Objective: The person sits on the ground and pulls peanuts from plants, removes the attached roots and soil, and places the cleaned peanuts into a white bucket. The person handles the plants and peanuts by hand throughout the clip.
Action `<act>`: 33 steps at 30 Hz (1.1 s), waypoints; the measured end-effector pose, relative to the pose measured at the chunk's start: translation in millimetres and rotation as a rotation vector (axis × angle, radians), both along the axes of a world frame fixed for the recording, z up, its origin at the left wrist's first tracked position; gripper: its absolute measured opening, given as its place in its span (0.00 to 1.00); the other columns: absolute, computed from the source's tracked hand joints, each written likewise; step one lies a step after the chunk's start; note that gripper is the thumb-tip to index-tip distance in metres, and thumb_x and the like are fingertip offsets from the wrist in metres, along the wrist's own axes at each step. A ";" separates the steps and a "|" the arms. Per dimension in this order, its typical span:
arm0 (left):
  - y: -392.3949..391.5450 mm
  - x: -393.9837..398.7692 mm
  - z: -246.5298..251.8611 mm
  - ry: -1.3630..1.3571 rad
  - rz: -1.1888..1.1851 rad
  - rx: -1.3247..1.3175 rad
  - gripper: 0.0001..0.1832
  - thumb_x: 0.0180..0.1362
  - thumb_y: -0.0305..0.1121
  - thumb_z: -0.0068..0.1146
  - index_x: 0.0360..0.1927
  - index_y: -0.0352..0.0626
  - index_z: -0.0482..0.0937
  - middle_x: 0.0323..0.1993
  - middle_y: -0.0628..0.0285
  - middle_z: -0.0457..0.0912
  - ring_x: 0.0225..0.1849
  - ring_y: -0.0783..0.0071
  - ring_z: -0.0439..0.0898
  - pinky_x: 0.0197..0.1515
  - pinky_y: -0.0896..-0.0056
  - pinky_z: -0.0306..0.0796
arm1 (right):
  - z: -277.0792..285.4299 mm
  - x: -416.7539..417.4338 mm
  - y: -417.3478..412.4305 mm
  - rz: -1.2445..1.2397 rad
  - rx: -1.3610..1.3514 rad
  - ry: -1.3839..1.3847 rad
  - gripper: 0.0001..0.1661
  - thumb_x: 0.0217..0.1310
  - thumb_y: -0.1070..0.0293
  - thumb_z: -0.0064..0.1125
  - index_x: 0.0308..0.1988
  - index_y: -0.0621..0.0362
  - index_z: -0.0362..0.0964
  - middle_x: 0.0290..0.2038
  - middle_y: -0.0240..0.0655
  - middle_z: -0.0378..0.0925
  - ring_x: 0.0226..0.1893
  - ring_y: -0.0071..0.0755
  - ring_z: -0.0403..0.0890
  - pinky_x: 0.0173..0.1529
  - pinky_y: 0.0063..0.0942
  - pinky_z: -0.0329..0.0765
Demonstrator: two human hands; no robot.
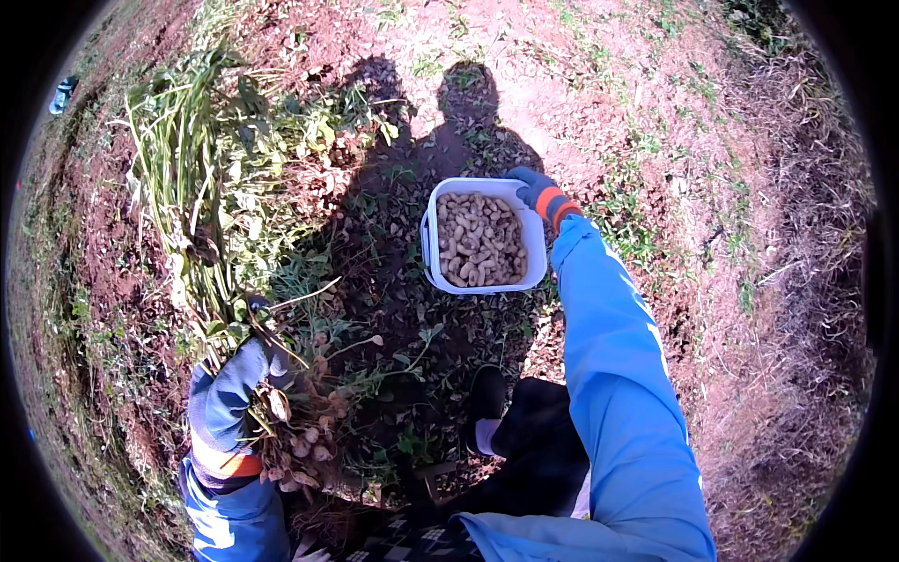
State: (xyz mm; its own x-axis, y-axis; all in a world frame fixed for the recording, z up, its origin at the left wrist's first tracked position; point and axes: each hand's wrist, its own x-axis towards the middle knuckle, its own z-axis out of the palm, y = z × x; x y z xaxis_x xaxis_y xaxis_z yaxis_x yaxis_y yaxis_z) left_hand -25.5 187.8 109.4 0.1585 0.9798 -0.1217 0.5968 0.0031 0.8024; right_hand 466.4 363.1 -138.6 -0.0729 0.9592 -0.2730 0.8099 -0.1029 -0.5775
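Note:
My left hand [242, 393], in a dark glove with an orange cuff band, is closed round the stems of a bunch of uprooted peanut plants [186, 183]. Their leafy tops point away from me, and clusters of peanut pods [309, 446] hang by the roots just right of the glove. My right hand [537, 190], gloved alike, grips the far right rim of a white plastic bucket [537, 253]. Loose unshelled peanuts [481, 239] fill much of it. The fingertips of the right hand are partly hidden.
Pulled plants and leaves [288, 154] lie on reddish soil ahead to the left. A dark shoe [488, 393] stands below the bucket. Dry grass [808, 281] runs along the right, and a blue plastic bottle [63, 95] lies far left. Two head-shaped shadows fall ahead.

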 end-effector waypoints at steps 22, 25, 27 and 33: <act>0.5 -0.9 37.2 -1.737 0.069 -0.484 0.10 0.63 0.37 0.43 0.37 0.43 0.73 0.30 0.64 0.78 0.34 0.70 0.79 0.37 0.66 0.76 | 261.3 -265.0 -222.6 -0.017 0.273 0.787 0.11 0.58 0.72 0.52 0.43 0.60 0.72 0.32 0.30 0.77 0.27 0.16 0.73 0.29 0.16 0.70; -4.5 -3.2 27.8 -1.808 -0.078 -0.524 0.11 0.63 0.38 0.43 0.38 0.44 0.74 0.30 0.63 0.79 0.30 0.69 0.79 0.33 0.67 0.76 | 255.2 -278.7 -244.7 -0.041 0.334 0.809 0.11 0.57 0.72 0.53 0.42 0.59 0.72 0.31 0.29 0.76 0.21 0.14 0.69 0.23 0.16 0.66; -13.5 0.1 36.7 -1.595 0.190 -0.386 0.11 0.63 0.39 0.43 0.36 0.43 0.74 0.23 0.68 0.76 0.24 0.73 0.75 0.28 0.70 0.72 | 257.7 -283.7 -251.8 -0.068 0.282 0.799 0.12 0.57 0.72 0.53 0.43 0.59 0.72 0.31 0.29 0.75 0.21 0.15 0.69 0.23 0.16 0.66; -14.0 -4.8 23.6 -1.763 -0.126 -0.421 0.13 0.64 0.40 0.42 0.34 0.43 0.73 0.22 0.65 0.73 0.28 0.71 0.74 0.36 0.67 0.73 | 252.7 -297.1 -264.7 -0.106 0.251 0.909 0.19 0.56 0.73 0.53 0.50 0.59 0.67 0.35 0.28 0.74 0.28 0.14 0.70 0.31 0.17 0.70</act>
State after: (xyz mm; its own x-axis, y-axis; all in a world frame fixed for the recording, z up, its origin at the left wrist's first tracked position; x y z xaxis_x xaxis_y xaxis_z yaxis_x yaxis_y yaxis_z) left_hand -30.3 173.8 133.0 0.4237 0.9048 0.0434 -0.8438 0.3767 0.3823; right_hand 169.3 98.5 114.0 -0.0652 0.9960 0.0610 0.0325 0.0632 -0.9975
